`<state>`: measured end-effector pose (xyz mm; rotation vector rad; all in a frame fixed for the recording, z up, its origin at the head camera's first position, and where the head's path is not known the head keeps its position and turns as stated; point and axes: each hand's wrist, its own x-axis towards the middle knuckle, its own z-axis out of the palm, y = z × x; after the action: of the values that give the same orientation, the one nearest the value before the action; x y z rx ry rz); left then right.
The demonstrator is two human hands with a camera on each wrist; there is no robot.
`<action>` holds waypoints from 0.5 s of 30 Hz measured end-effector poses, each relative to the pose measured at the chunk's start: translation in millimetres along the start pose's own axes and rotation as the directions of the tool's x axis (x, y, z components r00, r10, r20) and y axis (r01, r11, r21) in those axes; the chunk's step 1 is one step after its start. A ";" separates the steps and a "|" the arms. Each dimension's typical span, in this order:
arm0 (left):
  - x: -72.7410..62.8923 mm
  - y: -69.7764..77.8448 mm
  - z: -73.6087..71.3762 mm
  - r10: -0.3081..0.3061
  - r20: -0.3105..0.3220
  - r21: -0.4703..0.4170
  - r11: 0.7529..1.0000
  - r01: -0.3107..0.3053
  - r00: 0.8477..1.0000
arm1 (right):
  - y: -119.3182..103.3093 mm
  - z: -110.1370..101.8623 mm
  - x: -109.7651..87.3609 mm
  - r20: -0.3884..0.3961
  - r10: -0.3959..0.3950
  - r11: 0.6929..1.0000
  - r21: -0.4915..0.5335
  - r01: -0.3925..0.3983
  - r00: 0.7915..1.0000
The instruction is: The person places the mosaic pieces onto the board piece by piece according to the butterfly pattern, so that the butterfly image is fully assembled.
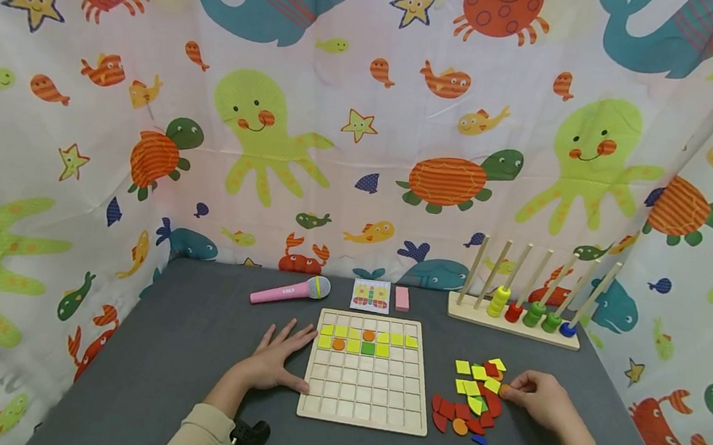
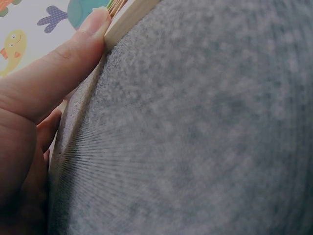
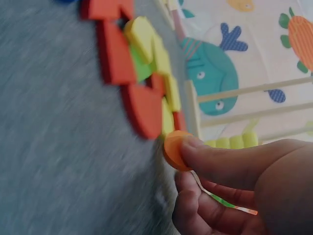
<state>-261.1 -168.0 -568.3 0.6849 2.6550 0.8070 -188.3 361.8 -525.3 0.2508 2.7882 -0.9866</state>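
Note:
My right hand (image 1: 537, 399) pinches an orange round disc (image 3: 177, 150) between thumb and fingers, at the right side of a loose pile of coloured pieces. In that pile lie red pieces (image 3: 116, 54), yellow pieces (image 1: 470, 387), an orange disc (image 1: 460, 427) and a blue piece (image 1: 480, 440). My left hand (image 1: 274, 364) is spread flat beside the wooden grid board (image 1: 360, 423), its thumb and fingertips at the left edge. Yellow squares (image 1: 410, 342), two orange discs (image 1: 368, 335) and a green square (image 1: 368, 348) fill cells in the board's upper rows.
Behind the board lie a pink toy microphone (image 1: 285, 291), a pattern card (image 1: 371, 295) and a pink block (image 1: 402, 299). At the back right stands a wooden peg rack (image 1: 513, 321) with coloured rings. A curtain (image 1: 359, 201) with sea animals borders the grey table (image 1: 186, 328).

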 end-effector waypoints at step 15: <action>-1.8 1.3 -0.8 0.033 -0.013 -0.030 0.999 -0.033 0.999 | -82.8 42.8 21.3 -0.072 -0.089 0.980 0.172 0.100 0.993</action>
<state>-259.4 -168.4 -566.7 0.7196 2.6437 0.8616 -222.3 273.4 -512.6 0.1772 2.7946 -1.2717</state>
